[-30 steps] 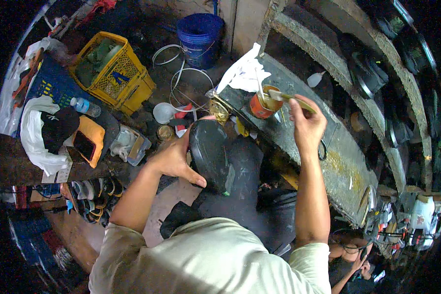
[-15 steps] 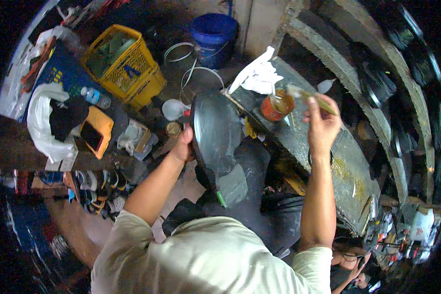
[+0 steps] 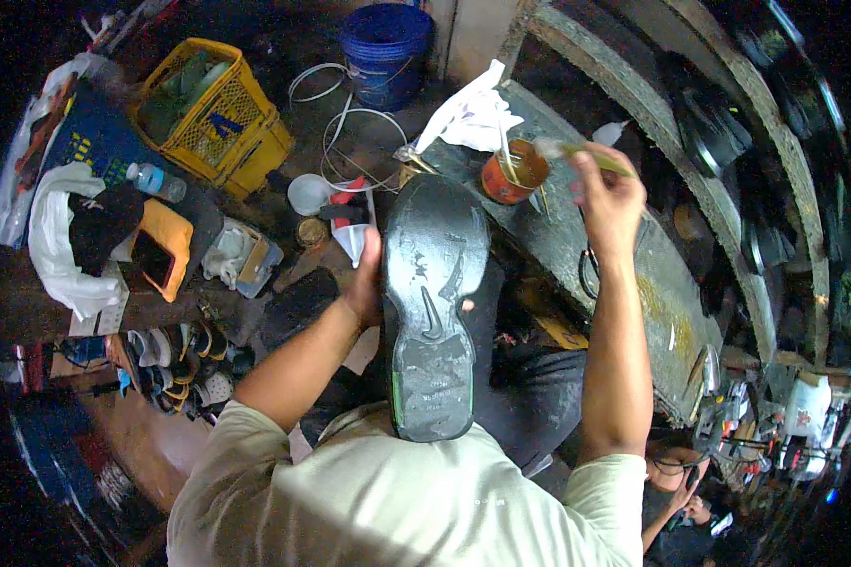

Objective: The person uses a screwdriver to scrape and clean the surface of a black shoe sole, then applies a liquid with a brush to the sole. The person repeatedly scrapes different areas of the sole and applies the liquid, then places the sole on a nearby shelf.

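Note:
My left hand [image 3: 364, 288] is closed around the middle of a black shoe [image 3: 432, 312], thumb along its left edge and a fingertip showing at its right edge. The shoe's sole faces me, glossy at the toe, with green along one side of the heel; its upper is hidden. To the right, my right hand [image 3: 613, 203] pinches a brush [image 3: 603, 161] by its yellowish handle. Its pale, slightly blurred bristles point left toward an orange can [image 3: 516, 175] on the bench, apart from it. A thin stick stands in the can.
The grey bench [image 3: 624, 274] bears crumpled white paper [image 3: 473, 113]. Beyond it stands a blue bucket [image 3: 385, 57]; a yellow crate [image 3: 217, 128] is at the far left. Nearer left lie a phone [image 3: 156, 260] on orange cloth and several shoes [image 3: 175, 364]. Another person's hand [image 3: 695, 510] shows lower right.
The shoe has turned in my left hand so its sole now faces me squarely, heel toward my chest. My right hand still holds the brush near the can. The whole view has shifted slightly.

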Demonstrator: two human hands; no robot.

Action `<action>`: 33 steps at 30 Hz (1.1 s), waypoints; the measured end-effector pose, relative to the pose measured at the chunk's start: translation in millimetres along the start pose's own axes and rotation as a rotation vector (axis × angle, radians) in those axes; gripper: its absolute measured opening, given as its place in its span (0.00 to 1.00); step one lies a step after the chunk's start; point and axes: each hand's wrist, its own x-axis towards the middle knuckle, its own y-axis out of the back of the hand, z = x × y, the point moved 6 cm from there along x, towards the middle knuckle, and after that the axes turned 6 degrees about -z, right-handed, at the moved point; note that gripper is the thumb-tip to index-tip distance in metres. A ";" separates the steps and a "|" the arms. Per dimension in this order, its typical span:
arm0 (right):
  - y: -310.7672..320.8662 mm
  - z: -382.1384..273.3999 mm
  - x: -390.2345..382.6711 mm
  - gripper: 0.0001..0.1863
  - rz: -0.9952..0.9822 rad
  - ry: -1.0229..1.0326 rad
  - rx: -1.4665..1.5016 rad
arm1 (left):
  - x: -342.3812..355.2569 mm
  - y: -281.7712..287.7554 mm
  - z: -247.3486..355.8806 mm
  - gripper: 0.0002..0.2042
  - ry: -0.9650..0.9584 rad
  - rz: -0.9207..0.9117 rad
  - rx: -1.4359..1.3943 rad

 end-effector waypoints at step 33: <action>30.5 -89.2 -131.3 0.19 -0.069 -0.277 0.758 | 30.2 -11.8 79.6 0.57 -0.298 0.212 0.195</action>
